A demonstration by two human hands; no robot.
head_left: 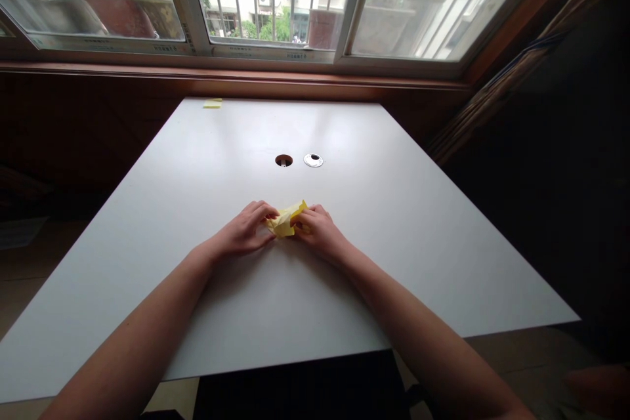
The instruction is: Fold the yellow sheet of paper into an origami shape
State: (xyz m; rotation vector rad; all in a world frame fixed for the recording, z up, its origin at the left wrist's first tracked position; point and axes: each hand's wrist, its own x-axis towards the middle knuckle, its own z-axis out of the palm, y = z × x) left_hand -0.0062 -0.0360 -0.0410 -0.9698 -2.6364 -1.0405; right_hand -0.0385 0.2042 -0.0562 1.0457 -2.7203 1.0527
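Note:
Between my two hands is a creased piece of yellow paper (284,223), partly folded or crumpled, just above the white table (275,302). My left hand (249,228) grips its left edge, with thumb and fingers curled in from the side. On the opposite side, my right hand (317,228) pinches the paper's right part, its fingers bent over it. The fingertips hide some of the paper's edges. A brighter yellow side shows near the right fingers, a paler one toward the middle.
Beyond my hands, a round cable hole (284,161) opens in the tabletop, with a round grommet cover (314,160) lying beside it. A small yellow sticky-note pad (212,104) sits at the far left edge. Behind the table run a wooden sill (295,79) and barred windows.

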